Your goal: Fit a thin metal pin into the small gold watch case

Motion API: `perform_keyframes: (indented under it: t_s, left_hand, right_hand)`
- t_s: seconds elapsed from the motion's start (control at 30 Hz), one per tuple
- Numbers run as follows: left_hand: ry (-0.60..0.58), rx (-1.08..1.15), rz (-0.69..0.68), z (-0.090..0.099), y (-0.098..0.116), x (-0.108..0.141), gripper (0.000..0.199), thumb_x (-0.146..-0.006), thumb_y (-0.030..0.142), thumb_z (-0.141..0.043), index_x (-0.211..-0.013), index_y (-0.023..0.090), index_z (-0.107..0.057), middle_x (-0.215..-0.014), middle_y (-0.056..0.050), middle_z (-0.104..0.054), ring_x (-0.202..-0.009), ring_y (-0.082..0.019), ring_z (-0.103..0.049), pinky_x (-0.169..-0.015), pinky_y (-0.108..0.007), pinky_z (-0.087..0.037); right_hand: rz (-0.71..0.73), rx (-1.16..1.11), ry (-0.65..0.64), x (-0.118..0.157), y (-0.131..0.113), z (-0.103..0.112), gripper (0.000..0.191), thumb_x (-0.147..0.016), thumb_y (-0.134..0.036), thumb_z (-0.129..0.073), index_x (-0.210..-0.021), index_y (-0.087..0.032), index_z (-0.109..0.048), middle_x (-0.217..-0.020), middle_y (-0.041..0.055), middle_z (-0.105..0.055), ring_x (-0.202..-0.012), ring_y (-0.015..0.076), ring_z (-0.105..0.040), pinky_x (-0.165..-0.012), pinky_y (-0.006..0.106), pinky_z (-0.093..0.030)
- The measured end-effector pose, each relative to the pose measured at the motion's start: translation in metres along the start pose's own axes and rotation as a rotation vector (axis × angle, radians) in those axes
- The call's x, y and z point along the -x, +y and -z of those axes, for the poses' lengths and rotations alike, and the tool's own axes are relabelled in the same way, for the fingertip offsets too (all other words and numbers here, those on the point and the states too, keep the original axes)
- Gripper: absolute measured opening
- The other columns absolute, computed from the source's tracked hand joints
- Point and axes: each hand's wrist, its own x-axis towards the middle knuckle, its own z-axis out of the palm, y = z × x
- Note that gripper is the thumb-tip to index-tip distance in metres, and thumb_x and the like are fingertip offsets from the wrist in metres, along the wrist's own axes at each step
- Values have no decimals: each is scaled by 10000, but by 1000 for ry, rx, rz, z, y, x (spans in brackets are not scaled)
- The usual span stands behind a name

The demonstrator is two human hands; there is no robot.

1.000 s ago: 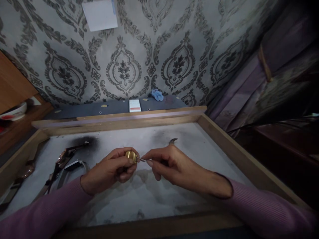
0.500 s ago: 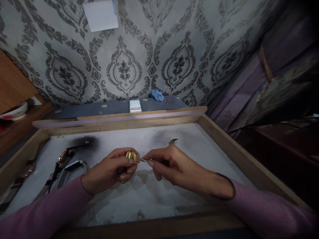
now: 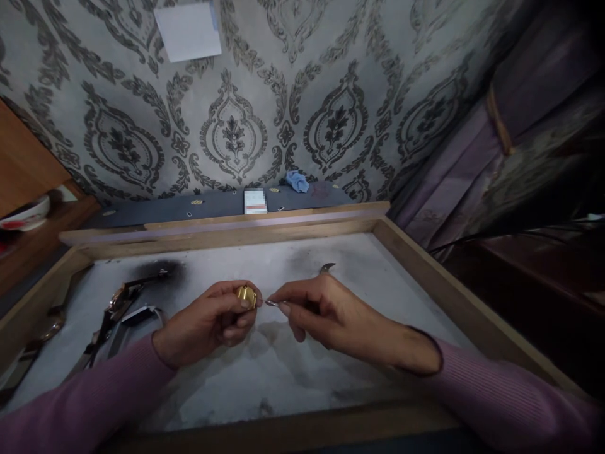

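Note:
My left hand (image 3: 205, 320) is closed, pinching a small gold watch case (image 3: 246, 297) between thumb and fingers above the white tray bottom. My right hand (image 3: 326, 315), also closed, grips a thin silvery metal tool (image 3: 273, 303) between thumb and index finger. The tool points left at the side of the gold case. Whether its fine tip touches the case is too small to tell. Behind my right hand a curved, pointed metal blade (image 3: 327, 268) lies on the tray bottom.
A wooden rim (image 3: 278, 232) borders the shallow tray. Several wristwatches (image 3: 118, 297) lie at its left side. Beyond the back rim are a small box (image 3: 255, 201) and a crumpled blue cloth (image 3: 297, 181). A bowl (image 3: 26, 214) stands on a shelf at far left.
The gold watch case has turned slightly in my left hand and shifted a little left. My right hand and the tool have hardly moved.

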Motion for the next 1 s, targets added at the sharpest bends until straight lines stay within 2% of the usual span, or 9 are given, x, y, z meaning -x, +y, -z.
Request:
perform_keyframes:
  t_s: [0.1,0.27,0.4,0.6,0.7,0.87,1.0]
  left_hand:
    - [34,-5,-6,2,0,1,54,-773,182,-574,-752,141,-546,-574,51,-411,-431,-26,-297,-414,-157,-193]
    - [106,18,-47,4,4,2,100,-798,202,-581,-732,142,-536,-575,55,-400,-430,-22,-285,-402,-146,-182]
    - [198,57,-106,5,9,0,186,-793,224,-618,-664,138,-514,-554,60,-376,-428,-21,-246,-378,-132,-182]
    - [329,56,-157,11,13,2,173,-814,249,-622,-702,128,-568,-525,73,-362,-392,-17,-242,-333,-109,-220]
    - [375,57,-159,14,15,3,182,-857,242,-565,-714,130,-580,-512,74,-352,-374,-22,-254,-316,-104,-252]
    - [481,35,-117,10,20,3,335,-949,226,-382,-676,150,-561,-457,74,-306,-331,-42,-234,-283,-113,-270]
    - [499,11,-133,9,21,3,337,-956,222,-381,-678,152,-558,-455,77,-315,-321,-40,-241,-279,-112,-267]
  right_hand:
    - [-26,-52,60,1,0,2,239,-914,-231,-478,-943,-100,-676,-553,-30,-545,-392,35,-361,-369,146,-265]
    - [-58,-212,276,-2,3,11,294,-888,-318,-507,-1039,-91,-616,-581,-28,-562,-359,36,-359,-340,161,-251]
    - [-21,-277,406,-6,8,18,273,-852,-327,-555,-1003,-105,-607,-568,-44,-554,-354,44,-397,-340,170,-279]
    - [67,-340,532,-11,18,27,207,-859,-302,-574,-940,-113,-601,-572,-43,-570,-369,40,-412,-352,163,-292]
    - [139,-364,618,-11,21,36,190,-872,-297,-576,-879,-107,-584,-570,-39,-574,-359,30,-397,-347,158,-260]
    - [276,-387,768,-8,22,54,217,-882,-291,-601,-749,-139,-521,-564,-39,-567,-351,25,-383,-346,157,-245]
    - [299,-406,821,-6,25,63,227,-880,-300,-603,-744,-135,-527,-543,-45,-552,-338,23,-366,-339,158,-224]
